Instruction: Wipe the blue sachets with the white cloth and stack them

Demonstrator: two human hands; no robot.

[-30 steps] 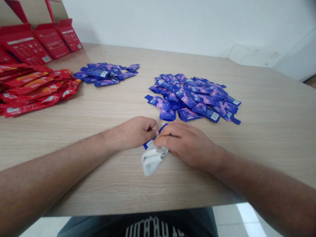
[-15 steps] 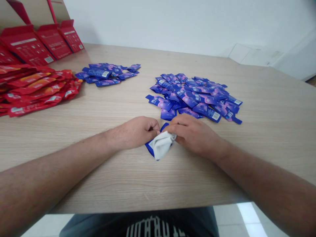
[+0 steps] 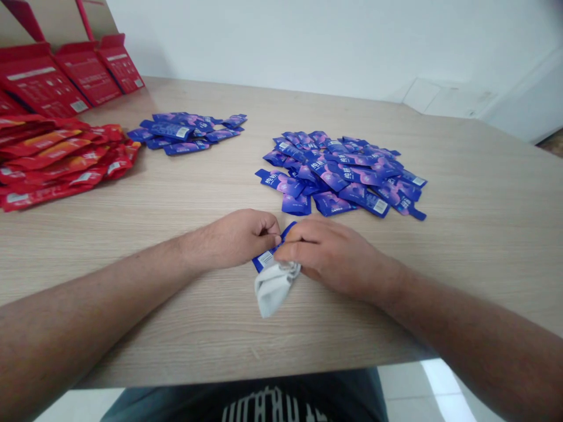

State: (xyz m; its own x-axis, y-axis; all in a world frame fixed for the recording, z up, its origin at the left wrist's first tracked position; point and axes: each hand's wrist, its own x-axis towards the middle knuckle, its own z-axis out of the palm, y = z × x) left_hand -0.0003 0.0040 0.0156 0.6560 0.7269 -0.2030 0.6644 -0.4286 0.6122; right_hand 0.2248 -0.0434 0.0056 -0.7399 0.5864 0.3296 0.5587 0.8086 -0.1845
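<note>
Cloth (image 3: 273,293): whitish, soft-looking woven fabric, matt, creased. Blue sachet (image 3: 265,259) beneath: smooth plastic-looking film. Larger sachet pile (image 3: 328,173): same film, slight sheen. Red packets (image 3: 53,158): glossy plastic-like film, crinkled. Red boxes (image 3: 44,82): printed card, smooth; bare brownish board inside. Desk (image 3: 197,328): pale wood grain, smooth, low sheen. Wall (image 3: 281,53): smooth, matt. Floor (image 3: 404,387): shiny tile.

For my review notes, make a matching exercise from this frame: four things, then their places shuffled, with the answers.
Things
1. white cloth
2. smaller blue pile
3. red boxes
4. lone blue packet

Places
A. behind the red packets
B. partly hidden by the left hand and right hand
C. gripped by the right hand alone
D. left of the larger blue pile

Pairs: 1-C, 2-D, 3-A, 4-B
</note>
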